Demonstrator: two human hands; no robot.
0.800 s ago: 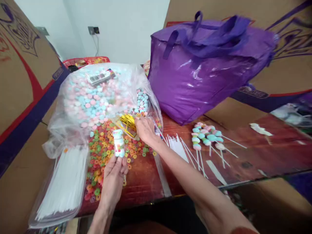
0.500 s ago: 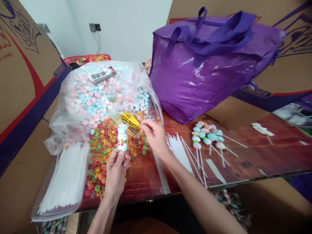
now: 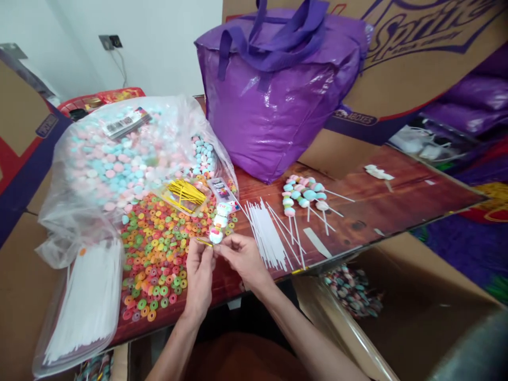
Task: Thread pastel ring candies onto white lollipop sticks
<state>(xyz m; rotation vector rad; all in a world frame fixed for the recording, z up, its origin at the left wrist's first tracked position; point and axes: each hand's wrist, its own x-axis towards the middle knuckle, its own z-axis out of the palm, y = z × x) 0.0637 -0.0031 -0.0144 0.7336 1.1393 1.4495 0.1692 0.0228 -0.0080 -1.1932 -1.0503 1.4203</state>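
Note:
A wrapped marshmallow skewer (image 3: pixel 219 222) stands nearly upright, its clear wrapper gathered at the bottom. My left hand (image 3: pixel 199 272) is closed around its base. Pinched at that same spot, my right hand (image 3: pixel 243 257) works a gold twist tie (image 3: pixel 205 242), whose end sticks out to the left over my left fingers. The stick below is hidden by my hands. Behind them, a bundle of gold twist ties (image 3: pixel 186 192) lies on its plastic packet, next to a small printed card packet (image 3: pixel 222 191). Ring gummies (image 3: pixel 159 254) spread over the table to the left.
A clear bag of pastel marshmallows (image 3: pixel 115 164) and a tray of white sticks (image 3: pixel 85 301) are on the left. Loose white sticks (image 3: pixel 264 235) and several marshmallow skewers (image 3: pixel 304 190) lie right, before a purple bag (image 3: pixel 273 106). An open box (image 3: pixel 400 296) stands below the table edge.
My right hand has come from the twist-tie bundle to the skewer's base with a gold tie. The skewer is tilted slightly right, and the view has turned right.

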